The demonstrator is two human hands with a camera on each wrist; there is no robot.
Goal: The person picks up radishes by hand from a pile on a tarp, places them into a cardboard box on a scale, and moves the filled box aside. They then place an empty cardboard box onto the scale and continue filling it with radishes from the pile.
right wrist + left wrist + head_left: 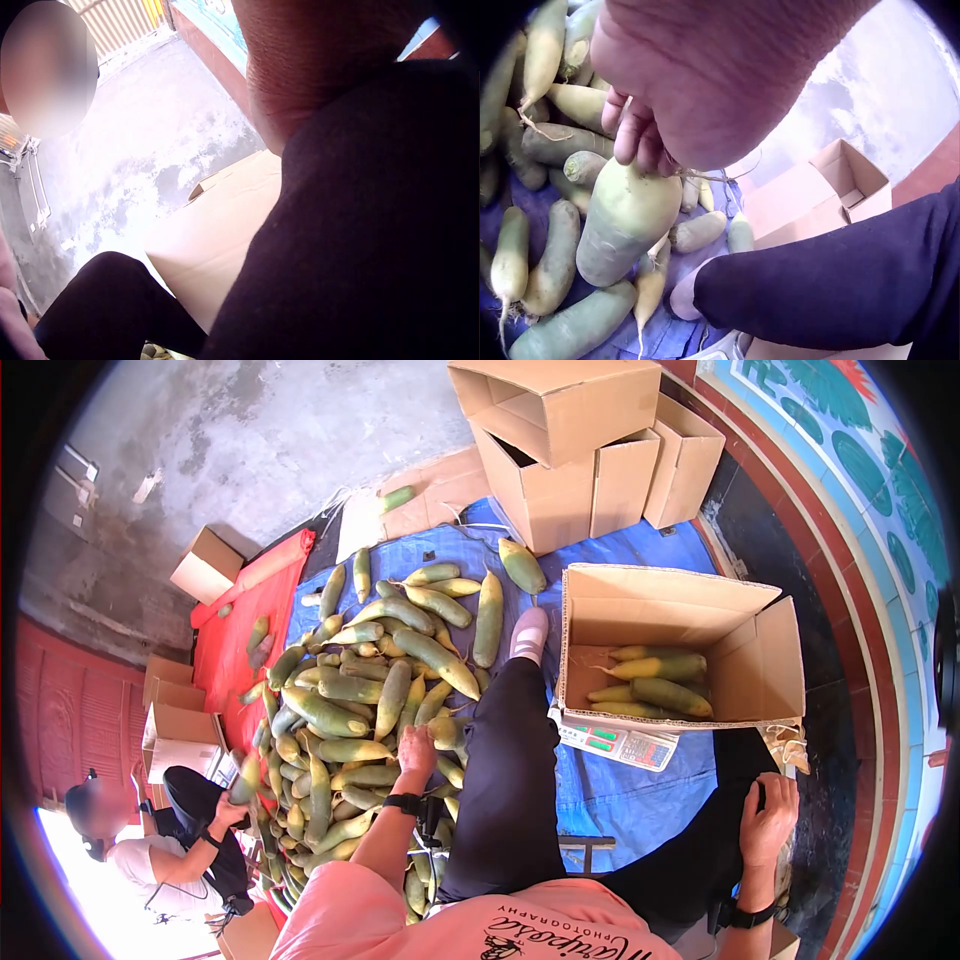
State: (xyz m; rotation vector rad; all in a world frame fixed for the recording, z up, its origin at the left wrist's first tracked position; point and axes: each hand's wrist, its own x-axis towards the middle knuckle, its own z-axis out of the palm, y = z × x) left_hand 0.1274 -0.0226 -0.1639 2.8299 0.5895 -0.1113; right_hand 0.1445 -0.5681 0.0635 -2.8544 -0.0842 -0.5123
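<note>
My left hand (416, 753) pinches a large green radish (626, 217) by its pale root end, the fingertips curled at the narrow tip. In the left wrist view the radish hangs with its greener, thicker end downward, over the heap. Around it lies a big pile of green radishes (345, 690) with pale yellowish ends. My right hand (770, 815) rests on my right knee, fingers loosely bent and holding nothing; in the right wrist view the dark trouser leg hides most of it. Several radishes (665, 668) lie inside an open cardboard box (745, 660) ahead of my right knee.
The box stands on a digital scale (625, 745), on a blue tarp (610, 800). Stacked cardboard boxes (560, 490) stand at the back. At the left, another person (165, 865) sits holding a radish beside the pile. My left leg (505, 780) extends between pile and box.
</note>
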